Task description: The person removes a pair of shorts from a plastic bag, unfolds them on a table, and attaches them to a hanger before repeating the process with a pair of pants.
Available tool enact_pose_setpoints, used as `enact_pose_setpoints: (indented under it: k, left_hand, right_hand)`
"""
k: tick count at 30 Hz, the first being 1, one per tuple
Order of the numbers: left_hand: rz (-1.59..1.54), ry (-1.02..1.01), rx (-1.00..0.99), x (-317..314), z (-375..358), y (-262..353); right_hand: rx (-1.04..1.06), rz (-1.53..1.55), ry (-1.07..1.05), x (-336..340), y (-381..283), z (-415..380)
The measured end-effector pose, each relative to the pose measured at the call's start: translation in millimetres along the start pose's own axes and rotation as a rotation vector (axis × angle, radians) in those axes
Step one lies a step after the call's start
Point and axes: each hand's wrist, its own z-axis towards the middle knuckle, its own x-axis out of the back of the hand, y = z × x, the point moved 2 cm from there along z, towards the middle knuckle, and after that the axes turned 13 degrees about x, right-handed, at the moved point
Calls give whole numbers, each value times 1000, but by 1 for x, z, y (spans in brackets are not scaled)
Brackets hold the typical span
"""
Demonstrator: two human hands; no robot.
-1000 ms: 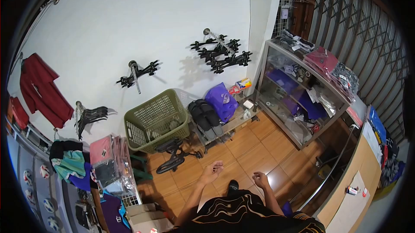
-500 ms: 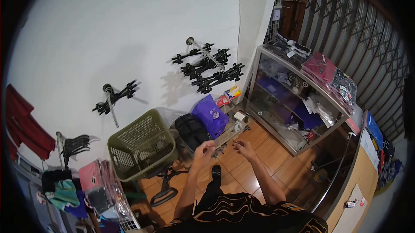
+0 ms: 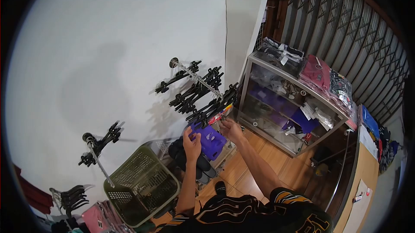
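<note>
My left hand [image 3: 192, 145] is raised in front of a purple bag [image 3: 211, 140], thumb and fingers apart with nothing between them. Further right, my right hand [image 3: 232, 130] reaches up to the lower end of a cluster of black clip hangers [image 3: 203, 90]. Its fingers are loosely bent and spread, with the fingertips right at the lowest hangers in this view. The hangers hang from a metal wall rod [image 3: 190, 72]. A black bag [image 3: 181, 155] lies beside the purple one, below my left hand.
An olive plastic basket [image 3: 142, 157] stands left of my left arm. Another rod with black hangers [image 3: 101, 144] juts from the wall. A glass display case [image 3: 246, 90] with packaged clothes [image 3: 317, 71] on top stands right. A wooden counter [image 3: 356, 185] is at far right.
Both hands have moved up and forward toward the wall hangers, my right hand now at their lower end. The view has shifted, bringing the hangers closer.
</note>
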Motion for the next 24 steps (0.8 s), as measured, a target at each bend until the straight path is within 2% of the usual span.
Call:
enact_pose_setpoints:
  k: [6, 9, 16, 21, 24]
  left_hand:
    - [97, -117, -22, -7, 20, -5]
    - [-31, -137, 62, -13, 19, -9]
    - [-58, -76, -61, -27, 2, 0]
    - [-60, -131, -67, -31, -20, 14]
    - [-41, -220, -54, -37, -41, 12]
  right_hand:
    - [-10, -30, 14, -36, -17, 10]
    - [12, -14, -18, -32, -15, 14]
    - [64, 17, 40, -39, -35, -7]
    - [142, 10, 112, -21, -54, -42]
    - [179, 26, 137, 16, -62, -78]
